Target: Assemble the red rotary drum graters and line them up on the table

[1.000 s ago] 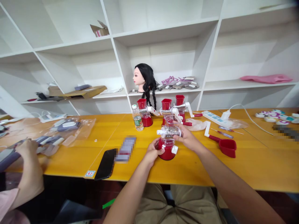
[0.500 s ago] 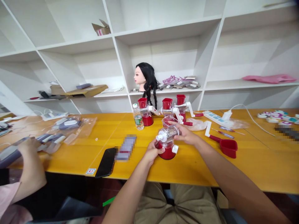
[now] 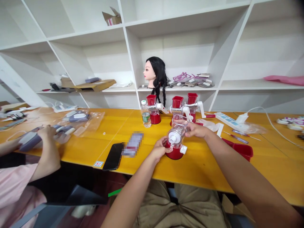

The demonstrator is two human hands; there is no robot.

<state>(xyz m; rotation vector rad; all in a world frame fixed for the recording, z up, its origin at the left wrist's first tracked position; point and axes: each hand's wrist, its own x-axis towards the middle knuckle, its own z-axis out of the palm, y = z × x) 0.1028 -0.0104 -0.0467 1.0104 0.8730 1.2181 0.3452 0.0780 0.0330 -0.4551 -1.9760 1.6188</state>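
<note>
A rotary drum grater [image 3: 175,154] stands upright on the table before me, with a red base, a clear body and a metal drum whose white hub points toward me. My left hand [image 3: 161,148] is closed round the left side of its lower body, just above the base. At the drum's far right side, my right hand [image 3: 196,129] grips the clear housing, its fingertips partly hidden behind it. Right of the grater lie a loose white crank [image 3: 219,129] and a red hopper part [image 3: 242,150], partly covered by my right forearm.
Three assembled graters [image 3: 155,118] and a water bottle [image 3: 146,117] stand behind. Phones [image 3: 113,156] lie to the left, screwdrivers [image 3: 240,138] and a power strip [image 3: 228,120] to the right. Farther left, a co-worker's hand [image 3: 46,131] handles a grey device. Shelves hold a mannequin head [image 3: 155,71].
My right hand has slid from the top of the drum to its far right side. The drum's hub end now faces me more. The whole view has shifted a little.
</note>
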